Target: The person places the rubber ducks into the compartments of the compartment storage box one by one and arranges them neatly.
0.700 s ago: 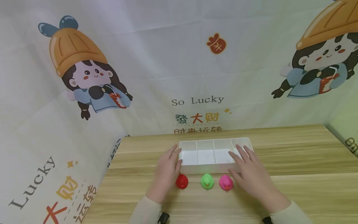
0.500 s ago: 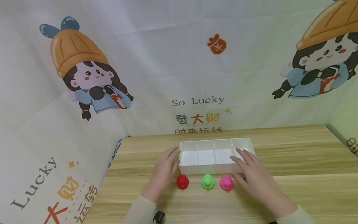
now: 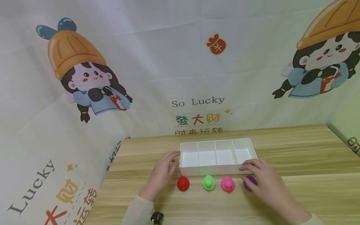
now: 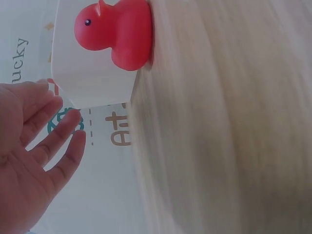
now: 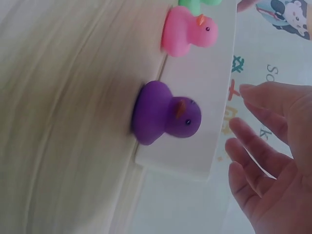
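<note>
A white box (image 3: 202, 170) divided into compartments stands on the table, and no toy shows inside it. Along its near side sit a red rubber duck (image 3: 183, 183), a green one (image 3: 209, 183), a pink one (image 3: 227, 184) and a purple rubber duck (image 3: 248, 183). My left hand (image 3: 161, 172) is at the box's left end, fingers loosely bent, holding nothing; whether it touches the box I cannot tell. The right hand (image 3: 267, 181) hovers over the purple duck, partly covering it in the head view. In the right wrist view, a gap separates the fingers (image 5: 243, 146) from that duck.
The wooden table (image 3: 140, 150) reaches back to a white cloth backdrop (image 3: 157, 62) with printed cartoon figures and lettering. More cloth hangs along the left side. A black band (image 3: 157, 217) sits at the left wrist.
My right hand has moved right and toward me, away from above the box, uncovering part of the purple duck. The left hand has drawn slightly left. The box and ducks stay put.
</note>
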`<act>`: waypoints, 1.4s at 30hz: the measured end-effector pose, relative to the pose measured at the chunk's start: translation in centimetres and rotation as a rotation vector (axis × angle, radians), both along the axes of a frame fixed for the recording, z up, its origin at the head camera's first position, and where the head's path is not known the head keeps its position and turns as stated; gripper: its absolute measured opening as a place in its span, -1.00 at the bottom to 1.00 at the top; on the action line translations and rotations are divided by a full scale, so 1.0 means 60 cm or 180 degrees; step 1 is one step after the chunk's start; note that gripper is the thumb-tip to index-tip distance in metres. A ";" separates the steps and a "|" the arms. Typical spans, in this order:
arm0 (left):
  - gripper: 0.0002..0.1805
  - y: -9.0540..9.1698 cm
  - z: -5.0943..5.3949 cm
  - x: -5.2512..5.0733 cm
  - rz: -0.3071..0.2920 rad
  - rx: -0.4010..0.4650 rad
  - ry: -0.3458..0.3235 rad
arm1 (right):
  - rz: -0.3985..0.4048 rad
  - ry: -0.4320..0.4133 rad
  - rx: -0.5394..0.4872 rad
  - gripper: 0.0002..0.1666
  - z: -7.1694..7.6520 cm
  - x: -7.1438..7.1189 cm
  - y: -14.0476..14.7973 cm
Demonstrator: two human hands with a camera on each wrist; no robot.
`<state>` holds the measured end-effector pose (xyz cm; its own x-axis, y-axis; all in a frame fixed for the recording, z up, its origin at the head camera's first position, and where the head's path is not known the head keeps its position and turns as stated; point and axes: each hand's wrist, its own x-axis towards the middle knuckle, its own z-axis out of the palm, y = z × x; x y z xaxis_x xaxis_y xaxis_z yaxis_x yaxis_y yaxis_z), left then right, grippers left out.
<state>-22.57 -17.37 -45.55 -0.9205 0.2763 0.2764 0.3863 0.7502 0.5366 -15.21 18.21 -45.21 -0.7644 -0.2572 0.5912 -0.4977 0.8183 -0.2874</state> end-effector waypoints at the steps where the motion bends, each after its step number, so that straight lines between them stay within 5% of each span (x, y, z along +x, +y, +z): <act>1: -0.58 -0.001 -0.001 -0.001 0.0004 0.0010 -0.0012 | -0.0006 -0.0033 0.0009 -0.61 -0.001 0.001 0.002; 14: -0.61 -0.004 -0.004 -0.007 -0.0095 0.0094 -0.0024 | -0.0014 -0.0635 0.0053 -0.62 -0.007 0.001 0.028; 25: -0.68 -0.019 0.001 -0.018 -0.0422 -0.0022 -0.0157 | 0.0041 -0.0934 0.0098 -0.57 -0.011 0.002 0.040; 42: -0.65 -0.027 -0.004 -0.025 -0.0482 0.0113 -0.0430 | 0.0067 -0.1386 0.0012 -0.54 -0.017 -0.001 0.055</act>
